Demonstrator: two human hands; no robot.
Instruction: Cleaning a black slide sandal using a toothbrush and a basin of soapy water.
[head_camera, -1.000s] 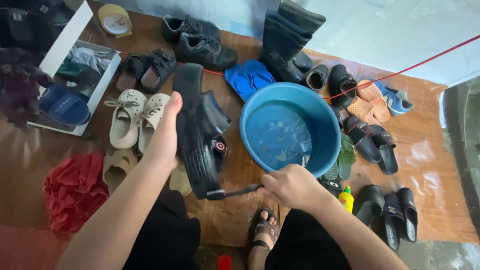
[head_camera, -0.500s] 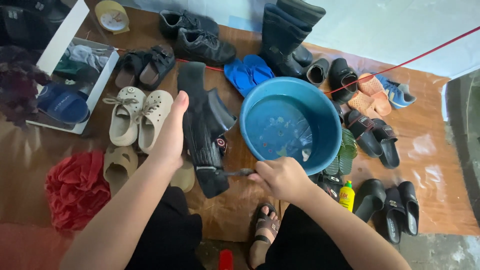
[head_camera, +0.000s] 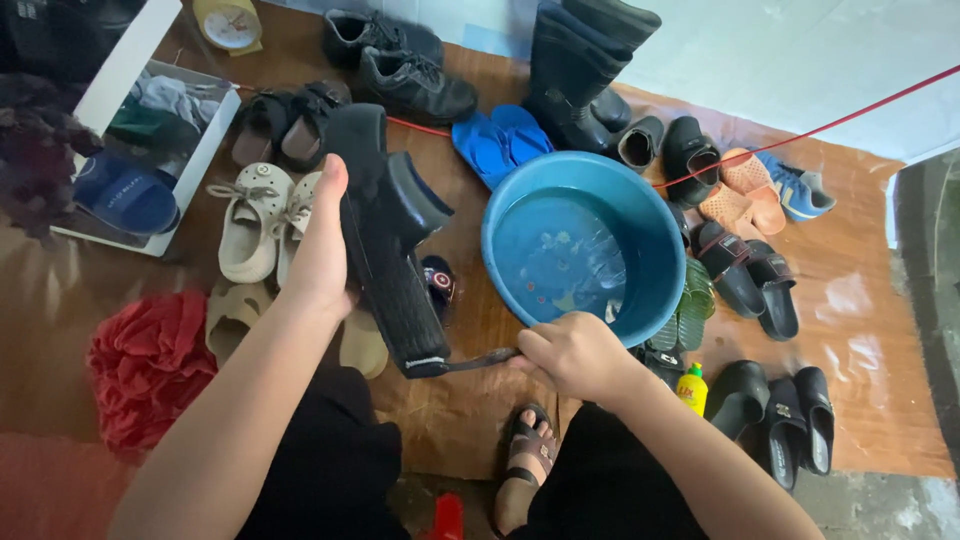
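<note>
My left hand (head_camera: 322, 250) grips a black slide sandal (head_camera: 385, 240) by its side, sole turned toward me and toe pointing down. My right hand (head_camera: 572, 352) is closed on the handle of a small dark brush (head_camera: 478, 359), whose head touches the sandal's lower end. Just right of the sandal stands a blue plastic basin (head_camera: 660, 235) holding water. My sandalled foot (head_camera: 527, 455) shows below, between my knees.
Many shoes lie around on the brown floor: beige lace-up shoes (head_camera: 250, 215), blue flip-flops (head_camera: 495, 140), black rubber boots (head_camera: 580, 70), black slides (head_camera: 795, 415). A red cloth (head_camera: 150, 365) lies at left, a yellow bottle (head_camera: 691, 388) by the basin, a white box (head_camera: 130, 160) at far left.
The sandal and my left hand have shifted slightly up and right. My right hand with the brush has moved along the sandal's lower end.
</note>
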